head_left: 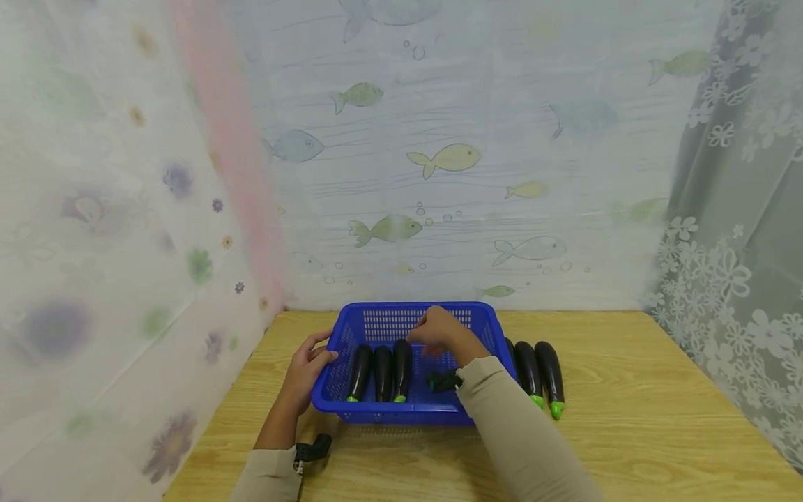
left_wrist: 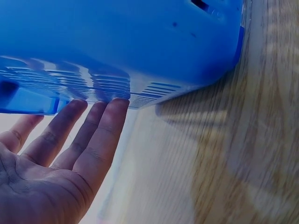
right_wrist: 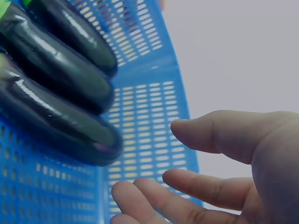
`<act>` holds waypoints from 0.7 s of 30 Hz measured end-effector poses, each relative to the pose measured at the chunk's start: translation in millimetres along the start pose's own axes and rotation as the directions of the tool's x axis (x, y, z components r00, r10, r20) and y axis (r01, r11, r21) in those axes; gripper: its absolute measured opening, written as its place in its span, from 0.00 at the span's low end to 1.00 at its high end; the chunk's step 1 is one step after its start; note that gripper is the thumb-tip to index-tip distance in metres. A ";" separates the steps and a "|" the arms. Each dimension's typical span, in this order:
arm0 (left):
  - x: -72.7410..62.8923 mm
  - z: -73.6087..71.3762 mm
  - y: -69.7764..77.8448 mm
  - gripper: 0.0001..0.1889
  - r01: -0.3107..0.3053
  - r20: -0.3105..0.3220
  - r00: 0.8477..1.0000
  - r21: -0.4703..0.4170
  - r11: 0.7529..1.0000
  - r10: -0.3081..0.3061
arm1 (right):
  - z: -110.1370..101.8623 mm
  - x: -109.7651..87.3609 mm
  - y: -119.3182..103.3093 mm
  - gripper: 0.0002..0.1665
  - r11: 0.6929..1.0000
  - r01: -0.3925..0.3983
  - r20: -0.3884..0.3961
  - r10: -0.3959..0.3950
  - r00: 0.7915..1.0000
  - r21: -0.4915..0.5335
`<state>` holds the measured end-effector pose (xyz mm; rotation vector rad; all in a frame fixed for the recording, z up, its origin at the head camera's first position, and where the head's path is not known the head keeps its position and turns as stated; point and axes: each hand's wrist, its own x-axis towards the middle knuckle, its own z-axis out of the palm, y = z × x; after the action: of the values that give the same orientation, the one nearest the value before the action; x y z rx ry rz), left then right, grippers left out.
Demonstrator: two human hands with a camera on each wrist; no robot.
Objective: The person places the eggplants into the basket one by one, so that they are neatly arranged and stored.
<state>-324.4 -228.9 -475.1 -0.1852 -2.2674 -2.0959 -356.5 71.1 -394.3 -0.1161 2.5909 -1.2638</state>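
- Where the right hand [head_left: 439,332] hangs over the right half of the blue basket [head_left: 401,417], its thumb and fingers stand well parted, with nothing between them.
- Principal relation, as judged: the outer eggplants [head_left: 529,366] lie just beyond the basket's right side, to the right of the right hand and nearer to it than to the left hand [head_left: 305,374]. Their long axes run roughly from the basket's back toward its front, green ends foremost and slanting slightly right.
- Three outer eggplants show on the desk [head_left: 640,397]; the one closest to the basket is largely hidden by the rim and the right sleeve [head_left: 511,418].
- Basket contents: three inner eggplants [head_left: 383,373] side by side in the left half, front to back, green ends at the basket's front. The rightmost lies just beside the right fingertips; the right wrist view shows a gap between them.
- Left hand: at the basket's left side, fingers nearly straight, tips against the outer wall, thumb at the rim; it bears no eggplant.
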 end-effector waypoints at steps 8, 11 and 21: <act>1.3 -0.3 -1.0 0.28 0.005 0.006 1.000 -0.006 1.000 -0.005 | -16.5 -15.5 -3.6 0.26 0.992 0.043 -0.058 -0.050 0.997 -0.117; 1.3 -1.2 -0.7 0.27 0.018 -0.003 1.000 -0.010 1.000 -0.018 | -22.4 -20.3 -4.3 0.27 0.984 0.067 -0.070 -0.079 0.994 -0.165; 1.8 -1.0 -0.2 0.27 0.020 0.003 1.000 -0.008 1.000 -0.020 | -48.0 -35.0 8.3 0.32 0.975 0.147 -0.127 -0.169 0.977 -0.166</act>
<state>-326.3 -229.8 -475.0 -0.1674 -2.2723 -2.1163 -335.1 119.2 -365.8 -0.2777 2.8505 -1.1561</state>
